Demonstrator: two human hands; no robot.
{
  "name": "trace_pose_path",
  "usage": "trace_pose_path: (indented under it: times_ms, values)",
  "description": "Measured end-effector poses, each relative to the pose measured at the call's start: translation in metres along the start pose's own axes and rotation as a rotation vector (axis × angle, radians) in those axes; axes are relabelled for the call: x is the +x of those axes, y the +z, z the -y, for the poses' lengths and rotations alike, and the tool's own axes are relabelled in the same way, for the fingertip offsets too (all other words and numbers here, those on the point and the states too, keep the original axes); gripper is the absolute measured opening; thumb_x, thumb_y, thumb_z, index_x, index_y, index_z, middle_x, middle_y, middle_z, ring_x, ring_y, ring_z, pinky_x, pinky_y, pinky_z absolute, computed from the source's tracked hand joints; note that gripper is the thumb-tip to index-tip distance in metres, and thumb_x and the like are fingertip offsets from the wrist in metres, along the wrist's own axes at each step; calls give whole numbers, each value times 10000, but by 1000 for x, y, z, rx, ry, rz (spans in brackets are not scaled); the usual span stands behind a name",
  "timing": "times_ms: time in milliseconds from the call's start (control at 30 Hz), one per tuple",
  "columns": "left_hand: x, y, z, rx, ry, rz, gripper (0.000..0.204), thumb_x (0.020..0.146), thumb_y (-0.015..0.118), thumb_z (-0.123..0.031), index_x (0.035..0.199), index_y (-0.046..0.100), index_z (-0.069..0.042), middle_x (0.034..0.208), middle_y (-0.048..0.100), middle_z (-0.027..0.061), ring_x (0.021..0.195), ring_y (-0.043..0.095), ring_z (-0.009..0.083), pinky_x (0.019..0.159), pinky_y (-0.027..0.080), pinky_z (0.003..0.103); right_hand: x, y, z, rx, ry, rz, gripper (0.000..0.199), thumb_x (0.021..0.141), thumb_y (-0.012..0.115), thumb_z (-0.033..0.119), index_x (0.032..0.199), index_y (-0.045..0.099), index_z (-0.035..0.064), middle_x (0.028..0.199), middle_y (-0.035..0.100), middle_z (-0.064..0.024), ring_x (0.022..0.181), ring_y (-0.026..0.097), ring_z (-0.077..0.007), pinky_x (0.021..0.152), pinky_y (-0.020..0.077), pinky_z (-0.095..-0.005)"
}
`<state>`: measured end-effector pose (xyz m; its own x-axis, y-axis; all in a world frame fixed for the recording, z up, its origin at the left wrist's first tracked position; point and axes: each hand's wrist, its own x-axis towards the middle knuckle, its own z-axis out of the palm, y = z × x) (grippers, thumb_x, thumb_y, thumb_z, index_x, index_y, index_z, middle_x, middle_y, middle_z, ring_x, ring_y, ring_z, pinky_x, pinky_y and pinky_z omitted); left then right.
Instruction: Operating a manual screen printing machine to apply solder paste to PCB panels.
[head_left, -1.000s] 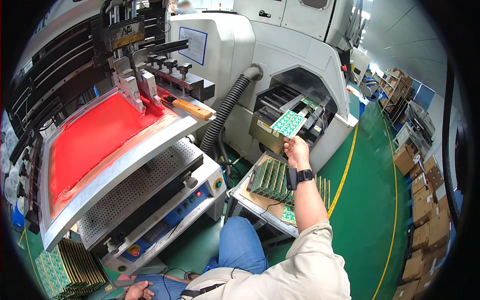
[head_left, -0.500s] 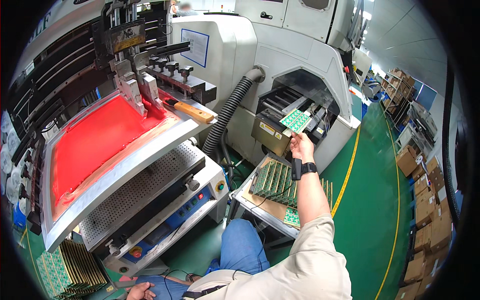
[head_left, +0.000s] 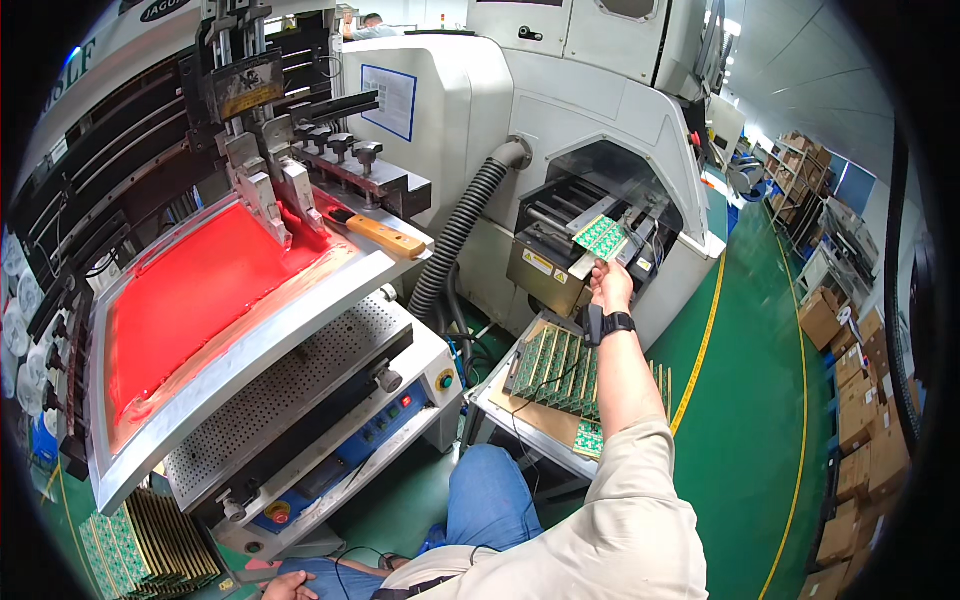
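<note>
A green and white circuit board panel (head_left: 601,238) is pinched at its near edge by my right hand (head_left: 612,285), fingers closed. That arm is stretched forward, so the panel is above the front of the rails (head_left: 560,215) in the opening of a white machine; whether it touches them I cannot tell. My left hand (head_left: 290,587) lies low by my thigh at the bottom edge, partly cut off, its fingers loose with nothing visible in them. Under my right forearm, several upright panels (head_left: 550,365) stand in a row on a small table, with one flat panel (head_left: 589,438) beside them.
On the left is a screen-printing press with a tilted frame (head_left: 260,365) covered in red ink. A wooden-handled spatula (head_left: 385,236) lies on its corner. Below are more stacked panels (head_left: 150,545). A ribbed hose (head_left: 465,220) runs between the machines. Cardboard boxes (head_left: 860,410) line the right.
My right hand and the panel have moved slightly forward and to the right over the rails. The whole view has shifted a little. My left hand stays low by my thigh.
</note>
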<state>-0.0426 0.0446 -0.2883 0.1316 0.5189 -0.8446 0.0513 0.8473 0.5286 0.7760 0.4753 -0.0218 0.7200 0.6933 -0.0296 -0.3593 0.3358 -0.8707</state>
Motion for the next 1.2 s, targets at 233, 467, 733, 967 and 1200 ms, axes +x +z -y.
trace_pose_path:
  times_ms: [233, 467, 733, 967, 1200]
  values:
    - [0, 0, -3, 12, 11, 0, 410, 1046, 470, -354, 1214, 585, 1, 786, 719, 198, 558, 670, 271, 533, 570, 388, 2, -1, -3, -8, -22, -1, 190, 1028, 508, 240, 1061, 606, 81, 883, 682, -42, 676, 610, -124, 583, 496, -281]
    - [-1, 5, -3, 8, 12, -4, 407, 1044, 472, -353, 1221, 589, -5, 786, 719, 199, 561, 669, 271, 538, 571, 386, -8, -9, 8, 9, 1, -19, 212, 1022, 516, 244, 1090, 607, 65, 925, 686, -62, 703, 628, -153, 616, 520, -302]
    - [-17, 13, -2, -90, 72, 39, 394, 1001, 553, -354, 1221, 609, -32, 804, 721, 190, 567, 667, 262, 524, 557, 369, -51, -33, -32, -47, 25, 182, 231, 984, 592, 238, 1148, 587, 76, 892, 649, -39, 654, 561, -133, 554, 463, -276]
    - [-45, 23, -19, -159, 78, 72, 425, 995, 583, -370, 1268, 595, -44, 807, 719, 150, 559, 665, 181, 529, 558, 307, -242, 102, -23, -641, -723, 764, 177, 954, 625, 138, 1056, 649, -5, 912, 672, -57, 740, 615, -145, 649, 504, -282]
    - [-51, 29, -4, -156, 132, 47, 442, 995, 582, -378, 1295, 583, -53, 805, 719, 137, 553, 660, 159, 536, 559, 294, -352, 224, -57, -936, -1096, 1237, 265, 896, 624, 154, 1101, 636, -13, 1055, 663, -203, 954, 643, -374, 857, 506, -451]
